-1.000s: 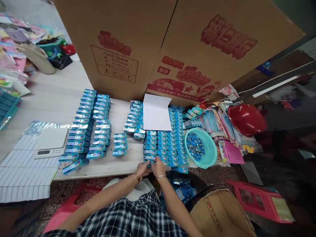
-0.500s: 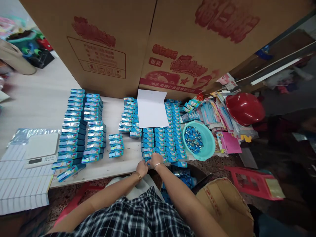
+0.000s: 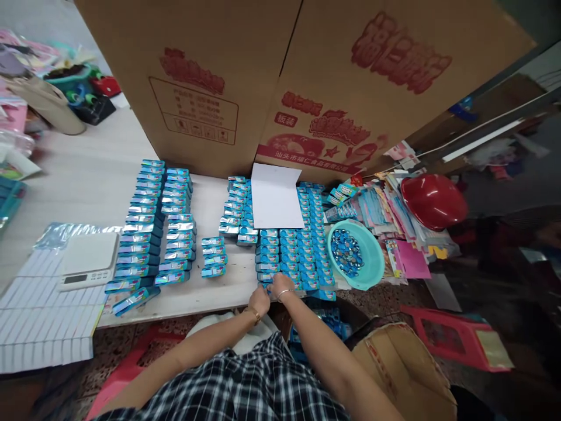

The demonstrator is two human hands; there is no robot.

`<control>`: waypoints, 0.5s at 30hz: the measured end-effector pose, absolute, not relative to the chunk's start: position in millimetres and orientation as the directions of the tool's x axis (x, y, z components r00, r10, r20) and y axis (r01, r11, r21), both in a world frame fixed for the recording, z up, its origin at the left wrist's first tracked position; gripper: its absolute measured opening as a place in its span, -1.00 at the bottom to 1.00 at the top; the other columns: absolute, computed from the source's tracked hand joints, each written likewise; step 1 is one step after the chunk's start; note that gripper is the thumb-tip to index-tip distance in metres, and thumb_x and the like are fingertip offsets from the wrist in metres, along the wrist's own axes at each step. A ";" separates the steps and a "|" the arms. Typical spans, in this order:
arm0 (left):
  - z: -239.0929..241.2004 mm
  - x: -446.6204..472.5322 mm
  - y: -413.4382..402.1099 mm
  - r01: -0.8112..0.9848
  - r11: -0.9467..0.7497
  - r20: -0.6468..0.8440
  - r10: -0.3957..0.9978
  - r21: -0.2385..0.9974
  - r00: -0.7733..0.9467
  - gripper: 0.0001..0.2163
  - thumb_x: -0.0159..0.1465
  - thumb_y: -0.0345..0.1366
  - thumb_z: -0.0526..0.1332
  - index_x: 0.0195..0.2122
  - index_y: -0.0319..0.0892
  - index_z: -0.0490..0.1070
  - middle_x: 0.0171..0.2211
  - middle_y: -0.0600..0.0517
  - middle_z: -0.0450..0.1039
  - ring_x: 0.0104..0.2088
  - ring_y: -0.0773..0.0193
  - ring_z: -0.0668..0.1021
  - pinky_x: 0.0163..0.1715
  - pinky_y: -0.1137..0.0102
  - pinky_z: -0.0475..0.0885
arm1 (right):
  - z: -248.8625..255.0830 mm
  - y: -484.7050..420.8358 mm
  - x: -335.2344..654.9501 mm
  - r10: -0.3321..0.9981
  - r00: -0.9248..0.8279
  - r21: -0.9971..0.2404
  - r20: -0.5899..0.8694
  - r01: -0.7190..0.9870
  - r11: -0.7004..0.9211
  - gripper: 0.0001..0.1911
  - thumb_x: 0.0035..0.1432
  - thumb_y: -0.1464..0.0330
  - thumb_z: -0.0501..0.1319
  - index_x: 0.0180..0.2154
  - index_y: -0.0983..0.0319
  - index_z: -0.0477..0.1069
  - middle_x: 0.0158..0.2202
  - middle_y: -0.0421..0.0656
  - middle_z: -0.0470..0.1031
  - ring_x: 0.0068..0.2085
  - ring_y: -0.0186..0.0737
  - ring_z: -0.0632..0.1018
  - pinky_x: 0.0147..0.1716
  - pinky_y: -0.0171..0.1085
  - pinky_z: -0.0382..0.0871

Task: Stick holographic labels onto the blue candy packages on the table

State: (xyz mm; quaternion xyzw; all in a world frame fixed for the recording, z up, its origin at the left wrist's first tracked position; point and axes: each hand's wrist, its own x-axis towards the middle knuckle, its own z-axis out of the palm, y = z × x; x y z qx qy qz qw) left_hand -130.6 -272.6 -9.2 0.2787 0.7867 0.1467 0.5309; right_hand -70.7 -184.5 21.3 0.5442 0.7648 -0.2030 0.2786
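At the table's front edge my left hand [image 3: 260,300] and my right hand [image 3: 281,285] meet, fingers bent and closed. Between them is a small blue box [image 3: 265,285], mostly covered by the fingers, at the near end of a column of like boxes. Rows of small blue boxes [image 3: 288,250] run away from my hands, partly beneath a white sheet of card [image 3: 277,199]. To their right, a turquoise basin [image 3: 372,260] holds small shiny blue pieces [image 3: 346,251].
More blue boxes [image 3: 139,242] stand in columns to the left, beside a white scale [image 3: 90,257]. Large cartons [image 3: 245,70] wall off the back. A red bowl [image 3: 433,202] sits on stacked packets at right. An open carton [image 3: 403,368] and red stool [image 3: 460,339] are below.
The view has shifted slightly, so the table contents appear further right. My hands stay together at the same column's near end, with only small finger movement.
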 end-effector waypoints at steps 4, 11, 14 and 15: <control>-9.7 -129.2 -272.2 0.267 0.817 -0.769 0.574 0.512 -0.280 -0.74 0.37 -0.29 -0.02 -0.08 -0.25 0.41 -0.10 -0.30 0.54 -0.03 0.01 0.57 -0.12 0.30 0.36 | 19.3 -181.7 -70.6 0.714 -0.263 -0.020 -0.648 0.944 0.330 -0.79 -0.03 0.28 0.37 -0.30 0.22 0.55 -0.18 0.03 0.60 -0.12 0.00 0.60 -0.24 -0.25 0.41; -4.9 -134.5 -269.8 0.162 0.830 -0.780 0.557 0.534 -0.285 -0.78 0.33 -0.29 0.07 -0.15 -0.28 0.44 -0.10 -0.32 0.53 -0.04 0.01 0.55 -0.15 0.31 0.36 | 16.8 -185.7 -68.3 0.722 -0.259 -0.079 -0.641 0.959 0.273 -0.88 -0.01 0.34 0.33 -0.35 0.22 0.54 -0.21 0.01 0.60 -0.13 -0.04 0.59 -0.23 -0.26 0.38; 1.5 -140.7 -272.7 0.067 0.826 -0.788 0.555 0.559 -0.268 -0.81 0.31 -0.27 0.12 -0.24 -0.27 0.46 -0.28 -0.19 0.58 -0.23 0.12 0.61 -0.29 0.39 0.40 | 24.1 -190.5 -63.3 0.750 -0.266 -0.129 -0.606 0.963 0.237 -0.89 -0.09 0.35 0.38 -0.46 0.22 0.50 -0.34 -0.06 0.59 -0.23 -0.09 0.59 -0.31 -0.30 0.36; 3.4 -142.3 -274.4 0.032 0.825 -0.792 0.552 0.565 -0.261 -0.81 0.31 -0.25 0.13 -0.25 -0.26 0.45 -0.34 -0.13 0.58 -0.31 0.17 0.61 -0.35 0.41 0.41 | 26.9 -191.6 -58.9 0.762 -0.268 -0.155 -0.589 0.963 0.219 -0.88 -0.08 0.33 0.38 -0.49 0.21 0.48 -0.40 -0.10 0.58 -0.28 -0.11 0.59 -0.35 -0.32 0.35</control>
